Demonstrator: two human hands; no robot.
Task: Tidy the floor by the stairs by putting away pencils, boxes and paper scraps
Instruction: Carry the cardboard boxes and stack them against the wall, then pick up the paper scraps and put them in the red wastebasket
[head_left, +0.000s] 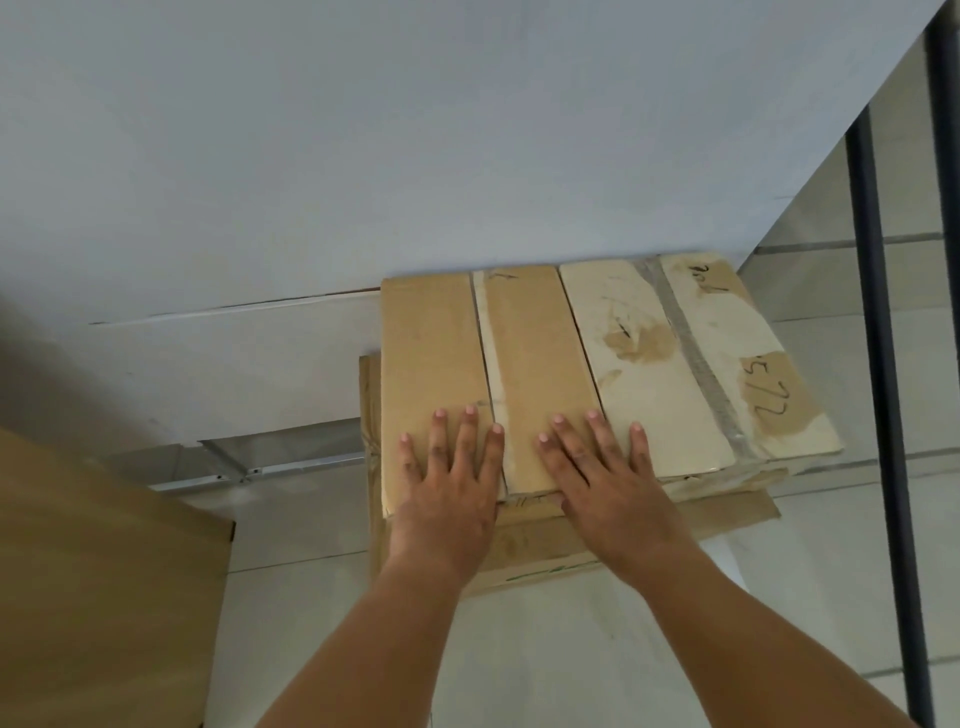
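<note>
Two flat cardboard boxes lie side by side on top of a larger box against the white wall. The brown box (467, 353) is on the left and the pale taped box (675, 358), with handwriting on it, is on the right. My left hand (449, 483) rests palm down, fingers spread, on the near end of the brown box. My right hand (602, 478) lies flat beside it on the same box, close to the seam with the pale one. The larger cardboard box (535, 545) underneath shows only at its front and left edges.
A big brown cardboard sheet or box (98, 587) fills the lower left. Dark stair railing bars (883, 364) run down the right side. A metal bracket (249, 470) sits on the tiled floor near the wall's base.
</note>
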